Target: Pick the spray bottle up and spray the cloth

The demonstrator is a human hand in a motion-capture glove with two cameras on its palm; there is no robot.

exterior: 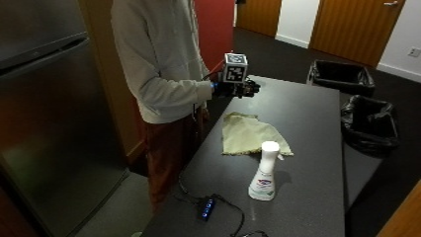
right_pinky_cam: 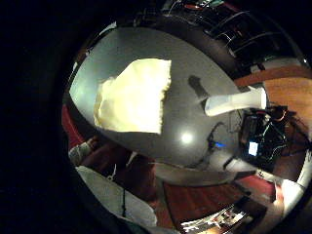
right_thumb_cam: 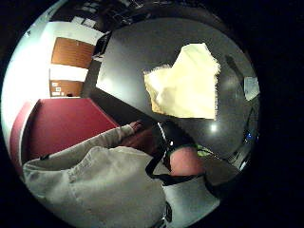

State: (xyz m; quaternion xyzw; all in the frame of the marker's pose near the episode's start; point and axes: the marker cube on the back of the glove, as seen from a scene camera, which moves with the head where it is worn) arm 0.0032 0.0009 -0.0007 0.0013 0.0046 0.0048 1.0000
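A white spray bottle [exterior: 264,173] with a white cap stands upright on the dark grey table [exterior: 309,108], near its front end. A pale yellow cloth [exterior: 250,134] lies crumpled on the table just behind the bottle. My gloved right hand [exterior: 240,89] hangs in the air above the table's left edge, past the cloth and well away from the bottle, with its fingers loosely curled and nothing in them. From the palm, the cloth [right_pinky_cam: 134,97] shows below the hand and the bottle [right_pinky_cam: 234,102] stands further off. The thumb side view also shows the cloth [right_thumb_cam: 187,85].
A power strip [exterior: 208,208] with a blue light and its cable lies at the table's front left corner. Two black bins [exterior: 342,76] [exterior: 369,123] stand on the floor beyond the table's right side. A steel fridge [exterior: 46,123] is on the left.
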